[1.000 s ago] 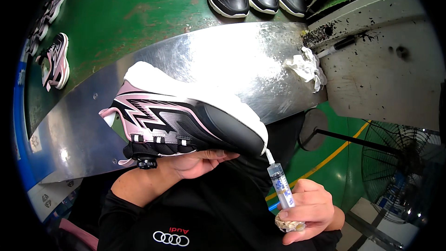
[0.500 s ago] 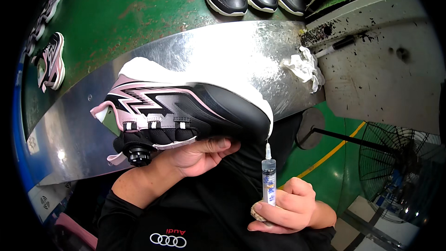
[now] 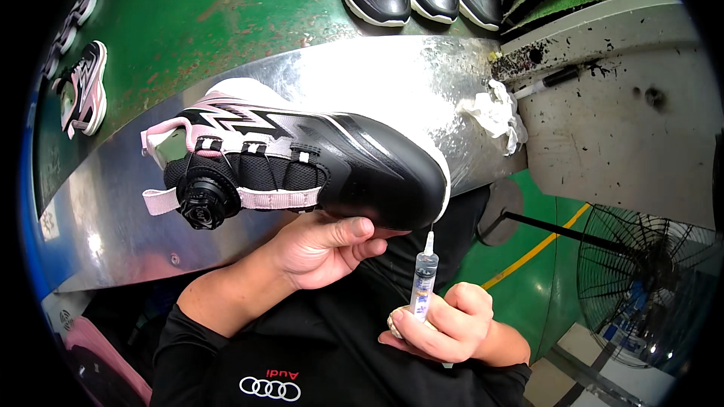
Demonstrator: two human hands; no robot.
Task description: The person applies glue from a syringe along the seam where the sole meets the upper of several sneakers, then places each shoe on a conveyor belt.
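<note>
Head view: at left, a black-and-pink shoe [image 3: 89, 90] rests on the green table [image 3: 226, 0]; right of it, a similar sneaker [image 3: 362, 158] is held tilted over the metal plate [image 3: 113, 215], long axis left to right, toe rightward. The left hand [image 3: 320, 251] lies beneath the forefoot, thumb and fingers clamped on its near side. Past it, the syringe [image 3: 424, 275] points up at the toe's edge, tip touching or just beside it; the nearer right hand [image 3: 452, 324] is closed around its barrel.
</note>
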